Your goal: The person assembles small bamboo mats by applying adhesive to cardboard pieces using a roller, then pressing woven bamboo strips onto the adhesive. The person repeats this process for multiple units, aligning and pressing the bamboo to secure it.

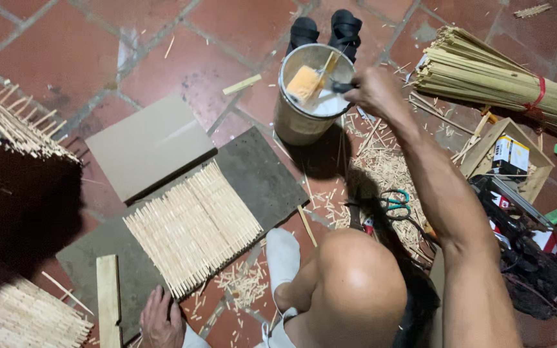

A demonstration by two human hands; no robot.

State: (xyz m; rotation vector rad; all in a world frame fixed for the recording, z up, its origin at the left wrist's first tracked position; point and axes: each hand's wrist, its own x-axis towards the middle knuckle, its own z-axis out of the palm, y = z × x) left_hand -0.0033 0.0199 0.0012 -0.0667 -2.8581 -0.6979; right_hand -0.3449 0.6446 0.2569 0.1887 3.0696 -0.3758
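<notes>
The right hand is closed around the dark handle of a brush, arm extended forward and slightly bent at the wrist. The brush head, a yellow-orange block, sits inside a metal bucket holding a pale liquid. The bucket stands on the red tile floor, just beyond the far corner of a dark grey board.

The left hand lies flat, fingers spread and gripping nothing, pressing on the near edge of the same board. A woven mat of thin bamboo sticks lies across the middle of the board, running diagonally. A short wooden block rests at the board's near left corner. A lighter tan board overlaps the far left edge.

The person's bare knee is raised in the lower centre. Loose stick offcuts litter the floor to the right of the board, with green-handled scissors among them. A bundle of long bamboo strips, tied with red cord, lies at the upper right. A small wooden tray sits below it. Stacked stick mats occupy the left edge. A pair of black sandals stands behind the bucket.
</notes>
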